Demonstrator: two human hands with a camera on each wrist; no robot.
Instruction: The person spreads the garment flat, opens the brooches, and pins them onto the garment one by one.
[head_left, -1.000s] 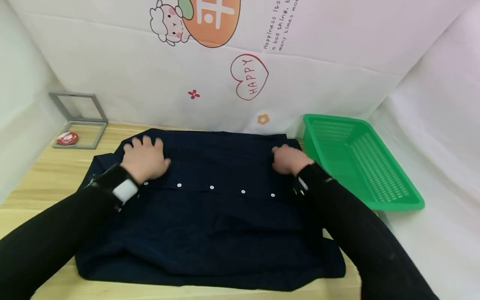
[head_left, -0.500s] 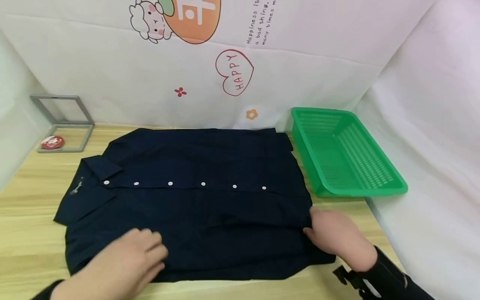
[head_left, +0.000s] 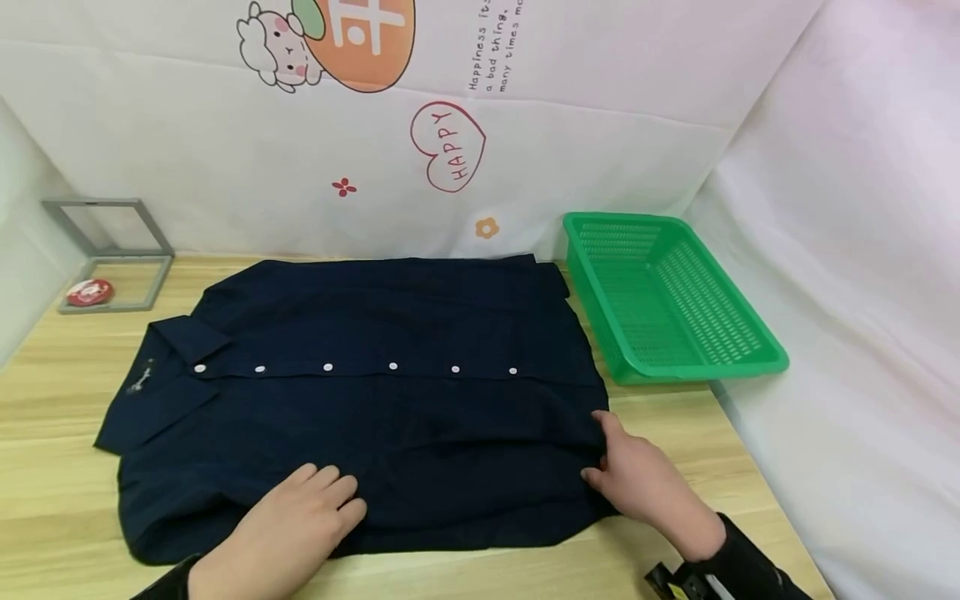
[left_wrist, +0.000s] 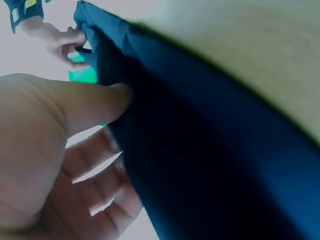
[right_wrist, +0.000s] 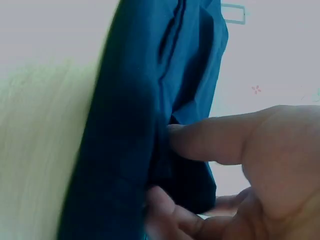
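Note:
A dark navy button-up shirt [head_left: 420,425] lies front side up, collar [head_left: 161,387] to the left and hem to the right. A row of white buttons runs along its middle. At its near edge my left hand [head_left: 288,521] bends its fingers over the cloth; in the left wrist view the thumb [left_wrist: 95,102] is against the fabric, with the fingers on the other side. My right hand [head_left: 648,483] is at the near hem corner. There the right wrist view shows thumb [right_wrist: 210,140] and fingertips gripping a fold of the shirt [right_wrist: 120,130].
A green plastic basket [head_left: 626,350] stands beyond the hem, at the back right. To the back left is a grey hinged frame [head_left: 153,287] with a red-and-white round piece [head_left: 90,292] in it. White printed cloth [head_left: 585,158] hangs behind the wooden table [head_left: 690,425].
Both hands have come from the shirt's far edge to its near side. The left hand then moved slightly right along the edge, while the right took hold at the hem corner.

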